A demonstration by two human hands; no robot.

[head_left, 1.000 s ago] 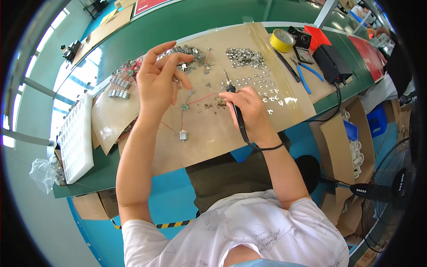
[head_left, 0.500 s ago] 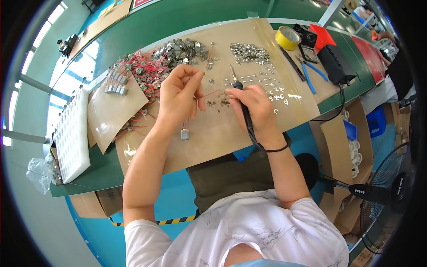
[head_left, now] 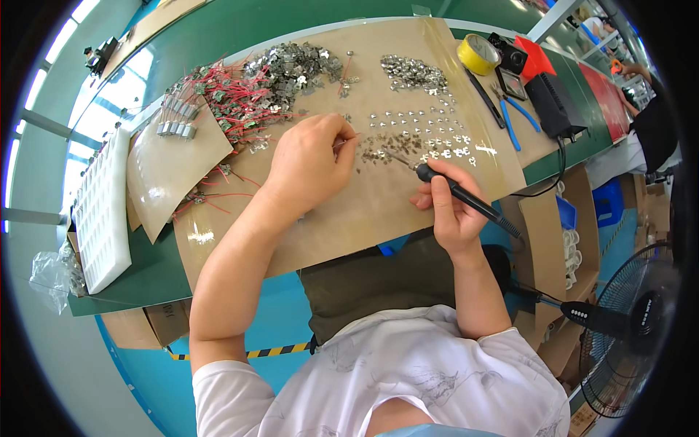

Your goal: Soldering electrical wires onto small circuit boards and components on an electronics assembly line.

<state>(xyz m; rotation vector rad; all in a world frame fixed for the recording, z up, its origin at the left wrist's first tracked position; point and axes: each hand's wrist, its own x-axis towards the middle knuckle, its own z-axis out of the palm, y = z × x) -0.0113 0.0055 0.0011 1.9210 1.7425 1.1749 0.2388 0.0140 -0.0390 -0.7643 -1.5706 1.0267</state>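
Observation:
My right hand (head_left: 460, 211) grips a black-handled soldering iron (head_left: 466, 195) like a pen. Its metal tip points left, just over a scatter of small brown pieces (head_left: 397, 144) on the brown board. To the left, my left hand (head_left: 309, 164) is closed in a pinch, back of the hand upward. A bit of thin red wire shows at its fingertips; whatever else it holds is hidden beneath the hand. Rows of small silver metal parts (head_left: 415, 116) lie beyond the iron, with a silver heap (head_left: 415, 73) behind them.
Metal parts with red wires (head_left: 240, 95) pile up at the back left. Small motors (head_left: 177, 130) stand on a cardboard sheet (head_left: 175, 167) beside a white foam tray (head_left: 102, 218). Blue-handled pliers (head_left: 517, 120), yellow tape (head_left: 478, 54) and a black box (head_left: 553, 105) with a cable sit right.
The soldering iron has swung from pointing up to pointing left, its tip lowered toward the brown pieces. My right hand has moved right and down. My left hand has turned its back upward.

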